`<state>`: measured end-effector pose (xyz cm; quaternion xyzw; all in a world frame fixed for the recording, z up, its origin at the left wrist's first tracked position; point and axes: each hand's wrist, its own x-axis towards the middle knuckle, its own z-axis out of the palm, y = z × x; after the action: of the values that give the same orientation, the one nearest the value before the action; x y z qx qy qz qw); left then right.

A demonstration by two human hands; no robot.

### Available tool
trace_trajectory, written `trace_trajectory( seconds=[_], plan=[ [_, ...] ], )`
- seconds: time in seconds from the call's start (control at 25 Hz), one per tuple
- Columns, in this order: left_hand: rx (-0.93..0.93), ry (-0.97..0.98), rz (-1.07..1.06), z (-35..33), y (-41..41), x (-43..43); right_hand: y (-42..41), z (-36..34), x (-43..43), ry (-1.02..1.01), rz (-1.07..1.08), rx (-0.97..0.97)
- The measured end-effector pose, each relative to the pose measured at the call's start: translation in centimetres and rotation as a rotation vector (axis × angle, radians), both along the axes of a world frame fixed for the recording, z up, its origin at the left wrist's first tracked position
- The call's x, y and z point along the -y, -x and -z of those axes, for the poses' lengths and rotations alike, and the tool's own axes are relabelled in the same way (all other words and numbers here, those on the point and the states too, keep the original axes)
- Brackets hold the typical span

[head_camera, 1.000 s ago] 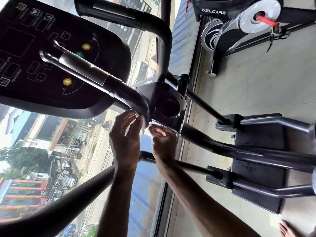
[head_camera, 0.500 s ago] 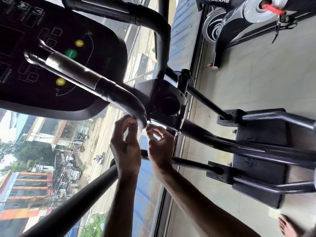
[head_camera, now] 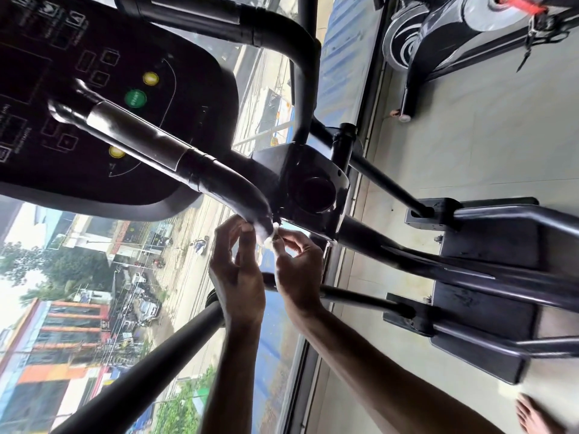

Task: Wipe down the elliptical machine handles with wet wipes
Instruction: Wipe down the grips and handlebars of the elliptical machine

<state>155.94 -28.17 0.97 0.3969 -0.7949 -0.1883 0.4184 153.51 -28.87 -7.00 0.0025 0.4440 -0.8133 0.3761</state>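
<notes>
Head view: right hand (head_camera: 297, 270) pinches a scrunched wet wipe (head_camera: 270, 237) at the bend of the handle (head_camera: 219, 180), left hand (head_camera: 238, 277) curled beside it (grip unclear), so I'd unfold it and wrap it right round.

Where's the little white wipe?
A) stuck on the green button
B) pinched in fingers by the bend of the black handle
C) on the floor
B: the right hand pinches the small white wet wipe at the bend of the black padded handle.
</notes>
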Motion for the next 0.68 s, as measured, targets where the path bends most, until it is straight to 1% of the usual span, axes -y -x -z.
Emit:
trace_trajectory(
  seconds=[0.12, 0.2, 0.44, 0.52, 0.68],
  plan=[
    [0.011, -0.017, -0.018, -0.1, -0.1, 0.0, -0.2, -1.0, -2.0, 0.147, 0.152, -0.056],
    [0.008, -0.03, -0.024, -0.2, -0.2, -0.1, -0.6, -0.5, -1.4, 0.156, 0.194, -0.1],
    [-0.036, -0.07, -0.041, 0.2, 0.3, -0.5, -2.0, 1.6, 2.1, -0.094, 0.128, -0.184],
    [-0.046, -0.079, -0.04, 0.2, 0.4, -0.6, -2.5, 2.7, 3.2, -0.127, 0.082, -0.208],
    [-0.092, -0.134, -0.034, 0.0, 0.8, -1.0, -2.0, 4.7, 5.2, -0.19, -0.009, -0.339]
  ],
)
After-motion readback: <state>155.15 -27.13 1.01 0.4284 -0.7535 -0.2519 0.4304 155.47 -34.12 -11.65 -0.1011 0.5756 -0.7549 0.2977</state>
